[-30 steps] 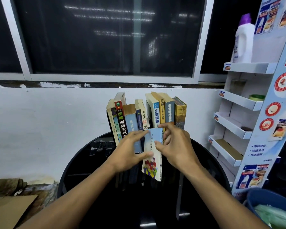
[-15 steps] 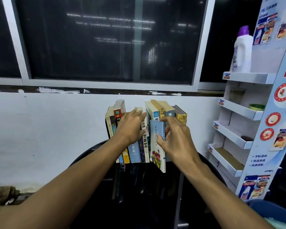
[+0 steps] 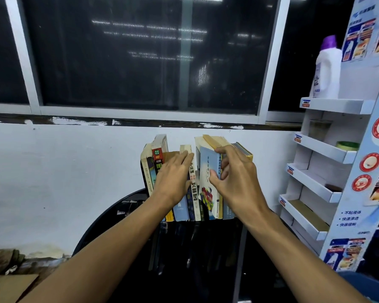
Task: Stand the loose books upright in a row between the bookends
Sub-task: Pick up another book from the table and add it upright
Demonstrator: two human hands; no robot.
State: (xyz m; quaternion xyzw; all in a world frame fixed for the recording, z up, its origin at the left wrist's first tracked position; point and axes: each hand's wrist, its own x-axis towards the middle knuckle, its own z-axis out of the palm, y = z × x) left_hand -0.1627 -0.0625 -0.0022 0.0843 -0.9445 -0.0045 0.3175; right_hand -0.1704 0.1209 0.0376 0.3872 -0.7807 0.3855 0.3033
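Now your right hand (image 3: 234,182) is pinching the pale blue book (image 3: 209,182), pushing it into the row's gap (image 3: 197,176) on the black worktop (image 3: 118,217); your open left hand (image 3: 173,178) is bracing neighbours. Keep it vertical, sliding gently.

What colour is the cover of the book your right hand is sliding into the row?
Pale blue, with a multicoloured block pattern low on the cover; head view, the only one.

Dim, perhaps ceiling-lit scene; glare streaks on the dark window (image 3: 140,51), wide-angle bending at the edges.
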